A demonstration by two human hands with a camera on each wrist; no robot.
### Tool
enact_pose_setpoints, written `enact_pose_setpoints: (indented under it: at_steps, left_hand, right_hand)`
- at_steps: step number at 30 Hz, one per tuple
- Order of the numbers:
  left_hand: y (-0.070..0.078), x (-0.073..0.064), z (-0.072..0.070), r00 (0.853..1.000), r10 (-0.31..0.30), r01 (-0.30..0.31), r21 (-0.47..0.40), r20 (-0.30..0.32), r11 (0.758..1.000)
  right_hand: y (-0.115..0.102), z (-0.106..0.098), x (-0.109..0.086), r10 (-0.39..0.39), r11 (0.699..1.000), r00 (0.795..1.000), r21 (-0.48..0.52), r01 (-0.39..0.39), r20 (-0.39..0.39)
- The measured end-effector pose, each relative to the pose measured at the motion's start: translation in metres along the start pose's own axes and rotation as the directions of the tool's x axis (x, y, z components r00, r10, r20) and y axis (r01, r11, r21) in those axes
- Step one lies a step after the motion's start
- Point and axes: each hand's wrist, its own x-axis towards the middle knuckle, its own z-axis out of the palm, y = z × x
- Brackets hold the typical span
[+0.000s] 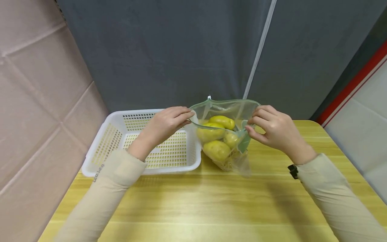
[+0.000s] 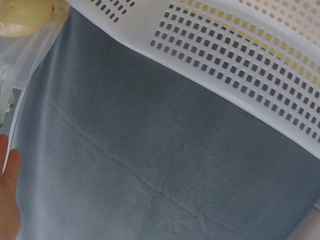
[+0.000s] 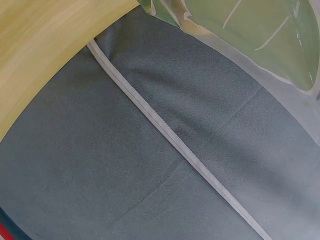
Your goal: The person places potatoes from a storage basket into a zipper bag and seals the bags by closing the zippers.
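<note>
A clear zip bag [image 1: 222,105] with a green-edged mouth stands on the table, its opening spread wide. Several yellow potatoes [image 1: 216,151] lie inside it. My left hand [image 1: 170,120] pinches the left end of the bag's rim, while my right hand [image 1: 273,127] pinches the right end between thumb and fingers. In the left wrist view, part of the left hand [image 2: 9,192] shows at the edge, below a potato [image 2: 30,17] in the bag. The right wrist view shows the bag's green leaf print [image 3: 260,35] but no hand.
Left of the bag sits a white perforated plastic basket [image 1: 86,166], with nothing seen in it. Both rest on a yellow wooden table [image 1: 193,208]. A grey curtain [image 1: 163,50] hangs behind, a pale panel [image 1: 39,117] stands at the left, and a red-and-white one [image 1: 372,134] at the right.
</note>
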Motion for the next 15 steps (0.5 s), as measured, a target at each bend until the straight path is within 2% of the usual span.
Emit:
enact_pose_setpoints:
  at_steps: [3, 7, 9, 11, 15]
  left_hand:
    - [0.000, -0.004, -0.004, 0.999, -0.039, 0.039, -0.010, 0.006, 0.999]
    - [-0.001, -0.012, -0.010, 0.987, -0.142, 0.144, -0.023, 0.074, 0.989]
    - [-0.002, -0.017, -0.013, 0.970, -0.210, 0.214, -0.021, 0.121, 0.977]
    - [-0.003, -0.022, -0.015, 0.946, -0.276, 0.281, -0.005, 0.172, 0.960]
    - [-0.007, -0.034, -0.020, 0.895, -0.352, 0.361, 0.018, 0.272, 0.932]
  right_hand:
    - [0.000, 0.001, 0.001, -0.016, 1.000, 1.000, 0.001, 0.016, -0.019]
    - [-0.001, 0.002, 0.003, -0.030, 1.000, 0.999, -0.002, 0.030, -0.036]
    - [-0.001, 0.001, 0.003, -0.024, 1.000, 0.999, 0.002, 0.024, -0.028]
    - [-0.001, 0.001, 0.003, -0.015, 1.000, 1.000, 0.007, 0.015, -0.018]
    - [-0.001, 0.002, 0.002, -0.017, 1.000, 1.000, 0.006, 0.017, -0.020]
